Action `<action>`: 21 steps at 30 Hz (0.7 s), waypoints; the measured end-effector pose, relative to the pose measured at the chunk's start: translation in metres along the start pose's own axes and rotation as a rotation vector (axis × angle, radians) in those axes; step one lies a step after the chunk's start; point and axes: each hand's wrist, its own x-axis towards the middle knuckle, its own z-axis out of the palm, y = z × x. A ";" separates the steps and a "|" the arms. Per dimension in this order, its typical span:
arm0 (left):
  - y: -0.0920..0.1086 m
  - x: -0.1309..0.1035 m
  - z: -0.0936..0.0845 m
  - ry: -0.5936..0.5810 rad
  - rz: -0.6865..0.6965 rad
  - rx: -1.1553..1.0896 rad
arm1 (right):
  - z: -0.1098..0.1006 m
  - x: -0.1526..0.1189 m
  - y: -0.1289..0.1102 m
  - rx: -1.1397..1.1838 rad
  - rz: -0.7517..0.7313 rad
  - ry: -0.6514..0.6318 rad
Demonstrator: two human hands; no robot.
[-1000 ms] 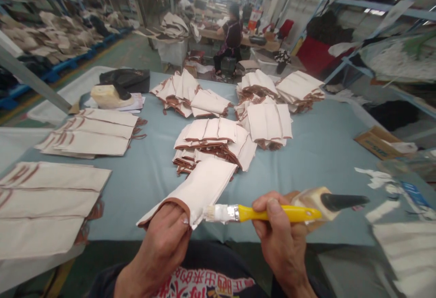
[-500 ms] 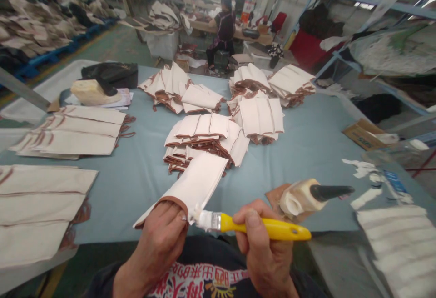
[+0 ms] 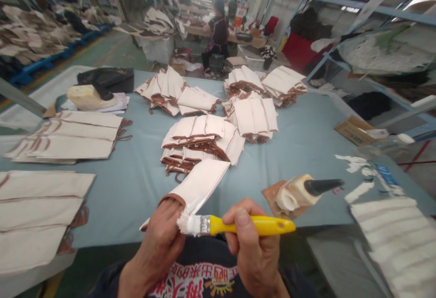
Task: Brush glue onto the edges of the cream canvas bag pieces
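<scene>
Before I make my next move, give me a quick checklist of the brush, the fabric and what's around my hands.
1. Brush grip: ok; the right hand holds the yellow-handled paintbrush by its handle.
2. Fabric grip: ok; the left hand has its fingers under the brown-trimmed edge of the cream fabric piece.
3. Bristles touching fabric: cannot tell; they overlap the left hand's edge in view.
4. Held piece clear of the middle stack: cannot tell; they overlap in view.
5. Black-topped cream container off the fabric: ok; it sits apart, on a brown piece.
</scene>
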 end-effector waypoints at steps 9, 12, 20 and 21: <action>0.010 0.037 -0.029 -0.165 -1.016 -1.031 | -0.020 0.040 -0.011 0.058 -0.236 0.076; 0.019 0.042 -0.037 -0.165 -1.059 -1.105 | -0.020 0.036 -0.017 0.089 -0.313 -0.081; 0.041 0.030 -0.036 -0.163 -1.065 -1.241 | -0.010 0.030 -0.025 -0.310 -0.693 -0.226; 0.042 0.029 -0.036 -0.154 -1.071 -1.245 | -0.010 0.030 -0.026 -0.323 -0.723 -0.232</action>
